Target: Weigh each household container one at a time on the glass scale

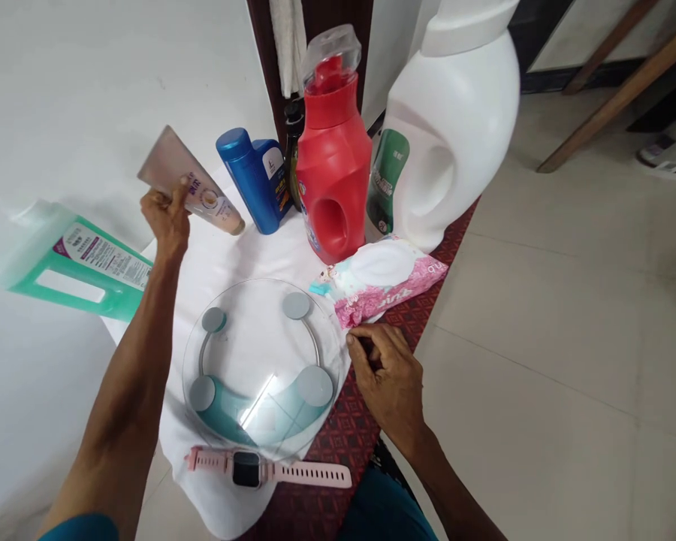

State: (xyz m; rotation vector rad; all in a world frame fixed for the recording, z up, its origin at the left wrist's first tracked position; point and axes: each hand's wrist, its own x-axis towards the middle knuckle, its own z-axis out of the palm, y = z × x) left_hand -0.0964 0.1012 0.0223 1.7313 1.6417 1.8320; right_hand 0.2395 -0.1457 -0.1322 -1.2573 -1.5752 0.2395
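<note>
My left hand [169, 218] grips a pale pink squeeze tube [194, 184] near its wide end, the capped tip slanting down to the right. The tube is close to a blue bottle [253, 180]. My right hand [387, 376] is at the table's right edge, fingers curled and fingertips pressed together by the near corner of a pink and white wipes pack [380, 274]. Whether they pinch that corner is unclear. Between my hands lies a round glass bathroom scale [262, 361]. Just in front of it, a pink-strapped smartwatch [246, 469] lies flat.
A red detergent bottle [335, 158] and a large white jug [456, 113] stand at the back right, with a dark bottle [294, 143] partly hidden behind. A green bottle [90, 259] is at the left by the wall. White cloth [185, 436] partly covers the red patterned tabletop [354, 421].
</note>
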